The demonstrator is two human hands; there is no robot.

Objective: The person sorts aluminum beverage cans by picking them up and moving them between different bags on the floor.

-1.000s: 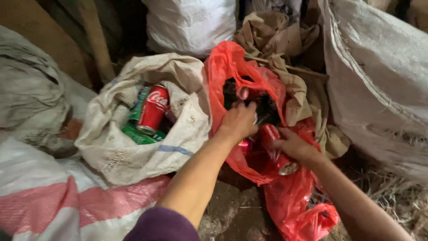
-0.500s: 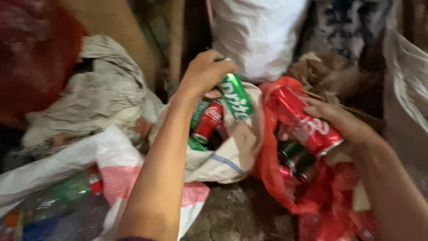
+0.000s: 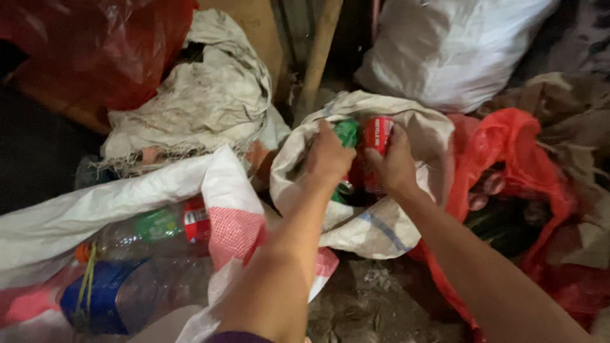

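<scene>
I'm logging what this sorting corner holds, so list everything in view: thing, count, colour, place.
green can: one, green, in the left hand over the open white sack
red can: one, red, in the right hand over the same sack
open white sack: one, off-white, centre, cans inside
red plastic bag: one, red, right of the sack, holds more cans
plastic bottles: several, clear with green, red and blue parts, lower left
pink-and-white sack: one, lower left, around the bottles
full white sack: one, white, top right
dirty cloth sack: one, grey-white, top centre-left
red bag: one, top left
left hand: grips the green can
right hand: grips the red can
</scene>
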